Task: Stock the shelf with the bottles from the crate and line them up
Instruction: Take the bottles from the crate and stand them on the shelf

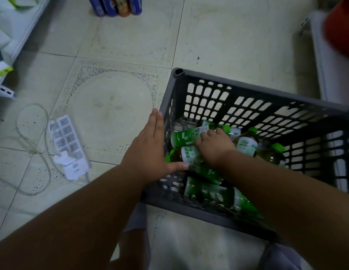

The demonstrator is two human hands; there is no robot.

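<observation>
Several hazards noted. Power strip and its cord lie on floor left of crate: trip risk. Left hand rests flat, fingers straight, on crate's left rim. Right hand, fingers curled round a lying green bottle inside; loose bottles may roll or slip.

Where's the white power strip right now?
In the head view the power strip lies on the tiled floor at the left, left of the left hand and the grey crate.
</observation>
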